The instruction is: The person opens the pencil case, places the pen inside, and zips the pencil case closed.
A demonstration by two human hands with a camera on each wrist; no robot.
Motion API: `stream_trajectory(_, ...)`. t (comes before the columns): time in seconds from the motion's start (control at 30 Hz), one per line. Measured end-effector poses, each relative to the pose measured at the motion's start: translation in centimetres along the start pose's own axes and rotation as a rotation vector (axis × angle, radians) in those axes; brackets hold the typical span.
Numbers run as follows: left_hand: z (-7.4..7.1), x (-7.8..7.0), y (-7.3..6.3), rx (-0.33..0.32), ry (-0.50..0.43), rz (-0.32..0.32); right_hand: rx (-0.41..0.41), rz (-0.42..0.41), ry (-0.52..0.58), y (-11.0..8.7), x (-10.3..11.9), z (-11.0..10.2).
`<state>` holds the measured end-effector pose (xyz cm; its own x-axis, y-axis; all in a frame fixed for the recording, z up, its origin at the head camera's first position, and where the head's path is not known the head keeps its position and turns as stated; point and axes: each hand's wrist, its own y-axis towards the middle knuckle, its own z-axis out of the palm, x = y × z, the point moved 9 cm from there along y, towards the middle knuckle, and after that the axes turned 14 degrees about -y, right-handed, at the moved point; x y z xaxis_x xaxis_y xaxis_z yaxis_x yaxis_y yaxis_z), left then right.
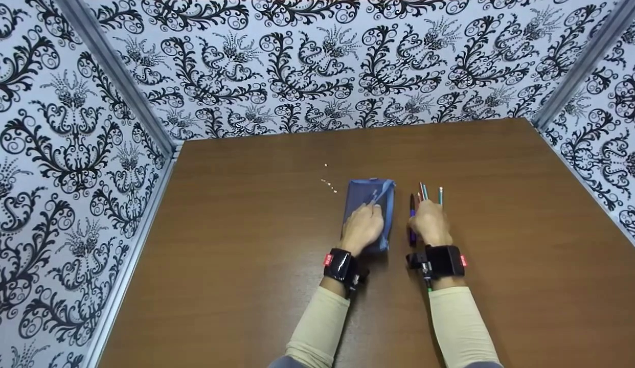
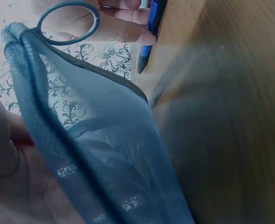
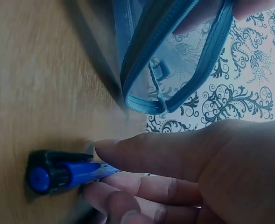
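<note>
My left hand (image 1: 363, 226) grips a blue see-through zip pouch (image 1: 357, 193) on the table. The unzipped mouth of the pouch (image 3: 149, 105) gapes toward the right hand, its zip edges apart. My right hand (image 1: 431, 223) is just right of the pouch. Its thumb and fingers pinch a blue pen with a dark clip (image 3: 81, 173), which lies against the tabletop. Several thin pencils (image 1: 424, 191) stick out beyond the right hand's fingers; their other ends are hidden under it. A blue loop (image 2: 96, 23) hangs at the pouch's corner.
Small pale crumbs or scraps (image 1: 327, 184) lie on the brown table (image 1: 235, 230) left of the pouch. Patterned black-and-white panels (image 1: 307, 66) with grey metal posts (image 1: 118, 71) enclose the back and sides. Both wrists carry black strapped cameras (image 1: 444, 260).
</note>
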<state>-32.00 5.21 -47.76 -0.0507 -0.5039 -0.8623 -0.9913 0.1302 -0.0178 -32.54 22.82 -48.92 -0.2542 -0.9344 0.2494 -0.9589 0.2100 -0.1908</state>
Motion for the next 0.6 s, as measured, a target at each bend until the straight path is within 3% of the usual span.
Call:
stream_trajectory(0.3,0.07,-0.02,0.06,0.009,0.002,0.001,-0.018,-0.011,0.008,0.05,0.02,0.07)
stream_trajectory(0.6,0.06,0.04,0.07,0.015,-0.013,-0.007,0.018,-0.008,0.008,0.16,-0.08,0.31)
